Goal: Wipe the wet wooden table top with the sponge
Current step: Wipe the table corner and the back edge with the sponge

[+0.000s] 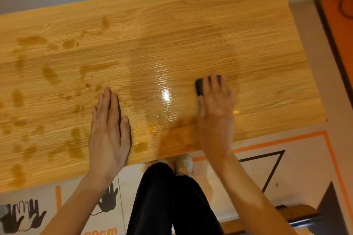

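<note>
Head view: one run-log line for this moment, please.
right hand: pressing dark sponge | left hand: flat on wet light wooden table top | wet patches: left side

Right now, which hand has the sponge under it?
The right hand. Its fingers press down on the dark sponge, while the left hand lies flat and bare on the table.
</note>
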Available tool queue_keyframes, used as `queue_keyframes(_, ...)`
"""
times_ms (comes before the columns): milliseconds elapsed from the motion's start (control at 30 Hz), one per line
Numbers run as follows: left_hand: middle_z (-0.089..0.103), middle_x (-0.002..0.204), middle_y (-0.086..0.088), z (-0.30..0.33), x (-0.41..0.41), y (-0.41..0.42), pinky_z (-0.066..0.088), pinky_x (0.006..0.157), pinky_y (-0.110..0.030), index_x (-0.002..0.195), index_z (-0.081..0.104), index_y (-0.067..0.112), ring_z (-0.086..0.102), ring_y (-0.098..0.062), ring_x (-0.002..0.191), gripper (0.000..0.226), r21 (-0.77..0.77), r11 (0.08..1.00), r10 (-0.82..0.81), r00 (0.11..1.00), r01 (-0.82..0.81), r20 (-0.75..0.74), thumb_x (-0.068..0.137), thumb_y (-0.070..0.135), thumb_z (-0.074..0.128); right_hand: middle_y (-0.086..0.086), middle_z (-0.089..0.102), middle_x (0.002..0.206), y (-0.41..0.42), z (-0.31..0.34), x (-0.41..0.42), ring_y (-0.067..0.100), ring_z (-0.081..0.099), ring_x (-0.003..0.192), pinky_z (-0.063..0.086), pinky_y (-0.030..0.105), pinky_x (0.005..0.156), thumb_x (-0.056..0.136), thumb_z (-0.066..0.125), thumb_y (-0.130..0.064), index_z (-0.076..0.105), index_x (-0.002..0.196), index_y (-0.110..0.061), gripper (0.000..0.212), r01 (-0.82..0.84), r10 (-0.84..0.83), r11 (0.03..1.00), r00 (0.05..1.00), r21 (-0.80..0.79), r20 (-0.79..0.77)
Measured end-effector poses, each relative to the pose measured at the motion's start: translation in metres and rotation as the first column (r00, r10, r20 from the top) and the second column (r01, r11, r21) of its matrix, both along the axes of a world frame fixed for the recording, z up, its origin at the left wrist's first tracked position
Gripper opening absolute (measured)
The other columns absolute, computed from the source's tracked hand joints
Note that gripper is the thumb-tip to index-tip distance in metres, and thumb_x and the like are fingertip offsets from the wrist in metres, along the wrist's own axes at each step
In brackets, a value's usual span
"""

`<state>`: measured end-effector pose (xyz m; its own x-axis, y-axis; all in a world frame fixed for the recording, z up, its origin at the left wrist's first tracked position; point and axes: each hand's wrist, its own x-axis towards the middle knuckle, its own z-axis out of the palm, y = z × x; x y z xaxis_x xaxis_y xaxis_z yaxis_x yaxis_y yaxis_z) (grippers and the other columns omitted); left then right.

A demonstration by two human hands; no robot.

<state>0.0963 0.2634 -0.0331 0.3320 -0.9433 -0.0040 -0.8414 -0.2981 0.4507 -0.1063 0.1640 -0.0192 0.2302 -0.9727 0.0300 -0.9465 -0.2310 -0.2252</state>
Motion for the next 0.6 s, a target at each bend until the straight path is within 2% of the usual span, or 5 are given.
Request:
queue_keyframes(100,0.011,0.17,-0.008,-0.004,0.002,-0.002,0.003,0.129,-0.036,0.159,0.02,0.002,0.006,-0.019,0.158,0.057,0.005,1.0,0.006,0.999,-0.006,0.051,0.108,0.027,0.027,0.012,0.005,0.162,0.031,-0.006,0.055,0.032,0.0,0.15,0.006,0.048,0.123,0.086,0.03,-0.006,0.008,0.154,-0.013,0.071,-0.223,0.217,0.974,0.971,0.049,0.099)
queue_keyframes(267,0.01,0.17,-0.007,-0.007,0.0,-0.001,0.002,0.128,-0.033,0.159,0.018,0.002,0.006,-0.019,0.158,0.057,0.017,1.0,0.011,0.995,-0.013,0.099,0.108,0.028,0.024,0.001,0.022,0.16,0.03,-0.001,0.045,0.02,0.012,0.15,0.004,0.041,0.123,0.095,0.055,-0.011,0.029,0.15,-0.017,0.061,-0.409,0.391,0.909,0.903,0.08,0.177)
queue_keyframes(400,0.011,0.17,-0.006,-0.009,0.001,-0.001,0.003,0.128,-0.033,0.159,0.019,0.003,0.007,-0.018,0.158,0.057,-0.002,1.0,0.022,0.994,-0.022,0.105,0.108,0.027,0.024,0.01,0.037,0.153,-0.009,0.0,-0.045,0.029,0.026,0.146,0.023,0.057,0.118,0.099,0.05,-0.011,0.042,0.144,-0.01,0.046,-0.083,0.07,0.996,0.964,0.04,0.255)
queue_keyframes(500,0.012,0.17,-0.007,-0.01,0.002,-0.002,0.002,0.128,-0.03,0.159,0.02,0.002,0.006,-0.017,0.158,0.056,-0.01,1.0,0.025,0.993,-0.024,0.115,0.108,0.025,0.025,0.011,0.037,0.153,-0.019,0.002,-0.06,0.029,0.025,0.147,0.022,0.054,0.118,0.103,0.041,-0.015,0.043,0.144,-0.007,0.041,0.106,-0.127,0.991,0.923,0.077,0.364)
queue_keyframes(600,0.012,0.17,-0.007,-0.01,0.002,-0.001,0.002,0.128,-0.029,0.159,0.021,0.002,0.007,-0.018,0.158,0.056,-0.019,1.0,0.025,0.993,-0.023,0.114,0.108,0.024,0.026,0.009,0.042,0.15,-0.002,0.001,-0.017,0.03,0.027,0.145,0.025,0.051,0.118,0.101,0.048,-0.014,0.049,0.14,-0.009,0.039,0.042,-0.048,0.999,0.946,0.023,0.321)
